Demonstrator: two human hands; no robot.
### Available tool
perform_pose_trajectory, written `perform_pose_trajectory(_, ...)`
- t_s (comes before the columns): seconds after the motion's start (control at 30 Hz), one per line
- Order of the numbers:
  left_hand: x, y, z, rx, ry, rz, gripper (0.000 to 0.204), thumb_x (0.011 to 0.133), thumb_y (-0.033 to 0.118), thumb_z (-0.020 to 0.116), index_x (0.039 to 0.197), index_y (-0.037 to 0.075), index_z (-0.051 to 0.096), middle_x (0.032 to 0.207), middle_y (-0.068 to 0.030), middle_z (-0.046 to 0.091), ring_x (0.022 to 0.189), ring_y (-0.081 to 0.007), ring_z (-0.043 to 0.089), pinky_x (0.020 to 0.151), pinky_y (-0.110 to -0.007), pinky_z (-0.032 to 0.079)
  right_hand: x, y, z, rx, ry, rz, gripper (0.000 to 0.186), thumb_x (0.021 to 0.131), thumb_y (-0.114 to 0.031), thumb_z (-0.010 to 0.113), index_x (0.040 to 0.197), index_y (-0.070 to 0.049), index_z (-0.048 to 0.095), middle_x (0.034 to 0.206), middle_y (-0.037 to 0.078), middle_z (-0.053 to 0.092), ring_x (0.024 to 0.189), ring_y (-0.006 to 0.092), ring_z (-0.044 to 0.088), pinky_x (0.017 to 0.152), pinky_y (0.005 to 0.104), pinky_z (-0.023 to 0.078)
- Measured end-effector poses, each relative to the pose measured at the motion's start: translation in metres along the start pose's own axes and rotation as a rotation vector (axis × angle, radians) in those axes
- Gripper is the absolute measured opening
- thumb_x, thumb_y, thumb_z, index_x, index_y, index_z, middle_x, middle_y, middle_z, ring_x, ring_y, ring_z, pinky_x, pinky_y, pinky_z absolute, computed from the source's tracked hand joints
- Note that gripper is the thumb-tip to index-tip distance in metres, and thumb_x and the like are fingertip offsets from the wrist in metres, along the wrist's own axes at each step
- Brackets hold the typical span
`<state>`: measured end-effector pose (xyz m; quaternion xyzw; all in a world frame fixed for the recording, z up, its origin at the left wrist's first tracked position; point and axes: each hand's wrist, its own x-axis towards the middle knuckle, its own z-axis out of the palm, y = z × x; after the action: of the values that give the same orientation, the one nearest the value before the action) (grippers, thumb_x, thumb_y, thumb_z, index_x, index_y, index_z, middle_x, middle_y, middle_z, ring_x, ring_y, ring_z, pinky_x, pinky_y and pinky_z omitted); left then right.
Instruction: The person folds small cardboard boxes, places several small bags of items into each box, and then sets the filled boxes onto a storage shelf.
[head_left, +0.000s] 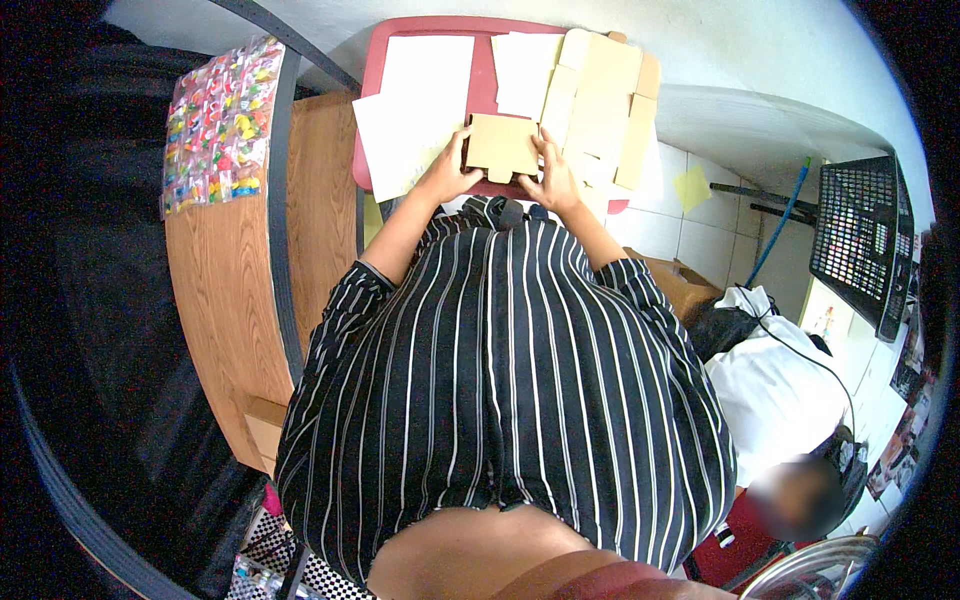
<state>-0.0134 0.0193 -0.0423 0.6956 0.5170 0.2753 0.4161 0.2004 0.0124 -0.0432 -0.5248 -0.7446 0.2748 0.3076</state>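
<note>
Folded cardboard box (501,146), tan, held over the near edge of a red tray (376,110), between both hands. Left hand (447,176) closed on the box's left edge, fingers curled around it; right hand (553,182) gripping the right edge, fingers spread over the top corner. On the tray behind the box: white paper sheets (410,110), overlapping, one running off the tray's left rim, and a flat cardboard blank (604,100) with unfolded flaps, lying just beside the right hand and partly over the tray's right side. Left of the tray, a curved wooden counter (230,290) carrying a clear sheet of small coloured packets (215,125), well apart from the hands. Right of the tray, a white tiled surface with a yellow note (692,188), a blue rod (780,225) and a black wire basket (865,240). The person's striped shirt (500,390) fills the middle of the view and hides the tray's near rim and whatever lies below the hands. Another person in a white top (775,400) sits at lower right.
</note>
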Motion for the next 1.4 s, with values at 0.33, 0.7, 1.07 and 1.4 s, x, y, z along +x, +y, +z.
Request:
perform_pose_trajectory(0.33, 0.003, 0.027, -0.014, 0.028, 0.058, 0.115, 0.092, 0.057, 0.023, 0.076, 0.127, 0.006, 0.02, 0.122, -0.0232, 0.039, 0.112, -0.034, 0.042, 0.093, -0.041, 0.036, 0.012, -0.028, -0.011, 0.167, 0.057, 0.171, 0.064, 0.067, -0.021, 0.061, 0.118, 0.007, 0.034, 0.114, 0.029, 0.046, 0.105, 0.0357, 0.049, 0.086, 0.0383, 0.043)
perform_pose_trajectory(0.7, -0.013, 0.1, -0.043, 0.092, 0.45, 0.205, 0.098, 0.045, 0.023, 0.081, 0.127, 0.015, 0.029, 0.1, -0.01, 0.033, 0.086, -0.0217, 0.041, 0.069, -0.03, 0.042, 0.056, -0.076, -0.083, 0.386, -0.144, 0.072, 0.054, 0.07, -0.014, 0.055, 0.119, 0.0, 0.038, 0.113, 0.021, 0.05, 0.106, 0.0294, 0.05, 0.085, 0.0354, 0.042)
perform_pose_trajectory(1.07, -0.117, 0.122, 0.007, -0.082, 0.885, 0.009, 0.096, 0.043, 0.024, 0.085, 0.118, 0.013, 0.027, 0.136, -0.018, 0.019, 0.095, -0.0214, 0.046, 0.069, -0.03, 0.044, 0.037, -0.116, -0.073, 0.797, -0.723, -0.17, 0.07, 0.069, -0.026, 0.064, 0.126, -0.008, 0.028, 0.122, 0.012, 0.026, 0.12, 0.0258, 0.025, 0.099, 0.0375, 0.024)
perform_pose_trajectory(1.4, -0.24, 0.148, 0.047, -0.3, 1.026, -0.217, 0.089, 0.043, 0.025, 0.085, 0.112, 0.013, 0.031, 0.126, -0.0104, 0.034, 0.075, -0.0127, 0.045, 0.064, -0.027, 0.045, -0.059, -0.163, -0.044, 0.644, -0.737, -0.377, 0.062, 0.076, -0.022, 0.06, 0.128, -0.005, 0.032, 0.127, 0.016, 0.029, 0.119, 0.0275, 0.031, 0.095, 0.0376, 0.032)
